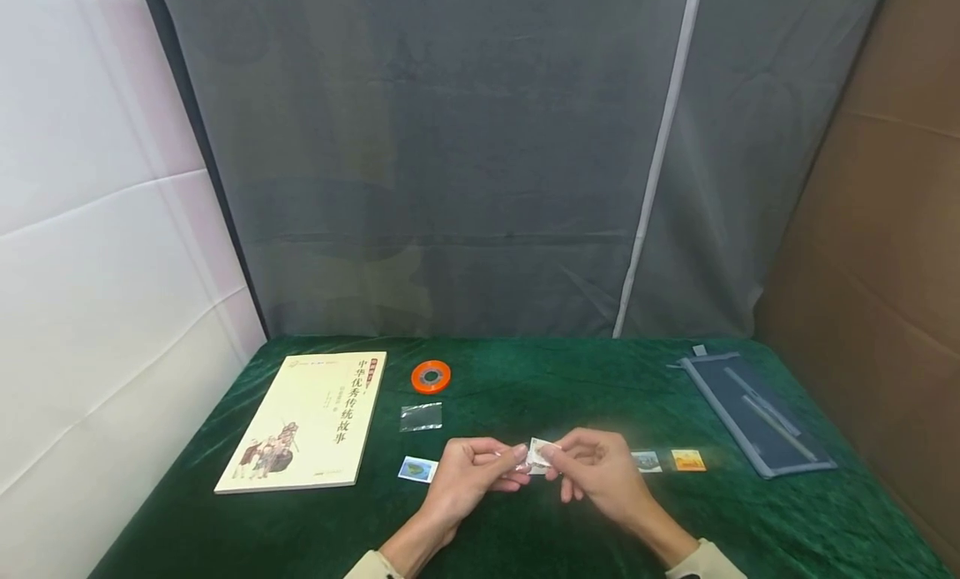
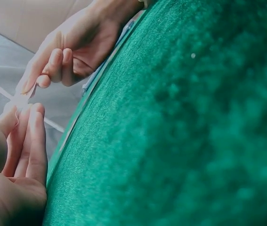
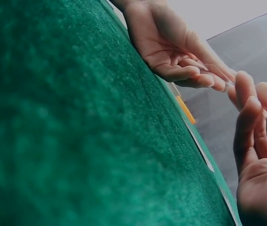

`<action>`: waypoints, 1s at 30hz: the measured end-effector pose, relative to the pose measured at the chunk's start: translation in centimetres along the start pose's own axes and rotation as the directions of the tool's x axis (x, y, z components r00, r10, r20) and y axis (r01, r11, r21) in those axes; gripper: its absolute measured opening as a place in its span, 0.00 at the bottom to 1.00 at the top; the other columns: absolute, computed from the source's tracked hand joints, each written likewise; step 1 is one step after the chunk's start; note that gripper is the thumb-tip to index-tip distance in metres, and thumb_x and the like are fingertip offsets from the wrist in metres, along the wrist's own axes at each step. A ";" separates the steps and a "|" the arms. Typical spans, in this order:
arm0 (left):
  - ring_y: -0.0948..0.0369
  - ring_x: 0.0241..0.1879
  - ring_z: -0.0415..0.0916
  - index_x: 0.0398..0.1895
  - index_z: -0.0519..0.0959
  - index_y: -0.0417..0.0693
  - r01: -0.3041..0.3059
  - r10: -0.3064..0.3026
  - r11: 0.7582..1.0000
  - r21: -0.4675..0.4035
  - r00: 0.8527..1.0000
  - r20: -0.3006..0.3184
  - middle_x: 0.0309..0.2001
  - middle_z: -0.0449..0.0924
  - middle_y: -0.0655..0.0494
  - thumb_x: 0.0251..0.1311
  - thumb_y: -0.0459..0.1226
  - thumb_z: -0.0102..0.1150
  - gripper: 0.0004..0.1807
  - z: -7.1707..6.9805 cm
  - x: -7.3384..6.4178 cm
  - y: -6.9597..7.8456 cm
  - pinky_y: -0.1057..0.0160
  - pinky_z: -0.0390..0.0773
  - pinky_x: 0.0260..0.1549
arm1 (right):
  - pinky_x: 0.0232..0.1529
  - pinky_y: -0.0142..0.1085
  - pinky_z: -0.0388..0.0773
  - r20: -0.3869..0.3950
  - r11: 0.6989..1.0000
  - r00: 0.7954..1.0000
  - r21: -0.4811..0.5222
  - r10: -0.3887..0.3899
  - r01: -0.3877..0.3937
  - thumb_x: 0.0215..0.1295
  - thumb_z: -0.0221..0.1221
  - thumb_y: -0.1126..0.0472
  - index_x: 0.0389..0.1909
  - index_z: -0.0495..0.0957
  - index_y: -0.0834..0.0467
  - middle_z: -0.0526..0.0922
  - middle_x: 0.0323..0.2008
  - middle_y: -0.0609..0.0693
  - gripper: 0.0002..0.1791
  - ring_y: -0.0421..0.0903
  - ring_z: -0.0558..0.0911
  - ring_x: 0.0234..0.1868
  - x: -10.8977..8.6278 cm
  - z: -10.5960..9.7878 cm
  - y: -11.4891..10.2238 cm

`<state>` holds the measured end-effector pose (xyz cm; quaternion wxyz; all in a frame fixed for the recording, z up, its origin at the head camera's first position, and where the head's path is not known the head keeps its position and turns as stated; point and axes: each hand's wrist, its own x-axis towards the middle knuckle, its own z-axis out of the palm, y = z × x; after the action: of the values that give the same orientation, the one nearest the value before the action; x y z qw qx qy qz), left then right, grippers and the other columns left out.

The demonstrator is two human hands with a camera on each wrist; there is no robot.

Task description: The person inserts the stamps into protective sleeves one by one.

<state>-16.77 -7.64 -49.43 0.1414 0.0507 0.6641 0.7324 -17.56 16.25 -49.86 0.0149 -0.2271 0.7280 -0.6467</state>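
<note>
Both hands meet over the front middle of the table. The right hand [image 1: 600, 471] pinches a small pale stamp [image 1: 542, 451] between thumb and fingers. Facing it, the left hand [image 1: 476, 472] pinches a small clear plastic sleeve [image 3: 218, 71], whose thin edge shows beside the thumb in the right wrist view. Stamp and sleeve overlap at the fingertips, and the fingers partly hide both. A blue-and-green stamp [image 1: 417, 469] lies left of the left hand. Just right of the right hand lie a grey-blue stamp [image 1: 647, 461] and an orange-yellow stamp [image 1: 688, 460].
Another clear sleeve [image 1: 422, 416] lies behind the left hand, with an orange ring-shaped roll [image 1: 431, 377] farther back. A cream book [image 1: 315, 412] lies at the left. On the right is a dark zip pouch [image 1: 757, 412] with slender items inside. Green velvet cloth [image 1: 510, 371] covers the table.
</note>
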 end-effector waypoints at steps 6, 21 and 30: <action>0.55 0.42 0.94 0.49 0.89 0.39 0.008 -0.008 1.000 0.003 1.000 0.004 0.44 0.94 0.45 0.68 0.45 0.75 0.19 -0.2 0.0 0.0 0.60 0.92 0.45 | 0.16 0.38 0.82 0.059 1.000 0.998 0.006 0.023 -0.024 0.76 0.67 0.61 0.37 0.87 0.60 0.91 0.30 0.57 0.07 0.45 0.85 0.18 -0.1 0.0 0.1; 0.59 0.42 0.91 0.49 0.90 0.42 -0.019 0.019 0.999 0.048 1.000 0.004 0.44 0.95 0.49 0.65 0.45 0.78 0.17 -0.2 0.0 -0.2 0.61 0.91 0.49 | 0.17 0.34 0.81 0.106 0.996 0.991 -0.005 0.084 -0.084 0.76 0.67 0.58 0.37 0.87 0.60 0.91 0.29 0.56 0.09 0.45 0.87 0.19 0.0 0.1 0.3; 0.60 0.43 0.91 0.51 0.89 0.42 -0.006 0.006 1.000 0.016 1.000 0.005 0.46 0.94 0.49 0.67 0.44 0.76 0.18 -0.4 0.1 -0.3 0.62 0.91 0.48 | 0.17 0.33 0.81 0.094 0.993 0.989 0.015 0.116 -0.118 0.79 0.64 0.57 0.49 0.86 0.59 0.91 0.31 0.58 0.10 0.42 0.85 0.19 0.0 0.0 0.4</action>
<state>-16.97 -8.00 -49.75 0.1405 0.0554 0.6694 0.7274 -17.71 16.28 -50.26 0.0890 -0.2135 0.7320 -0.6408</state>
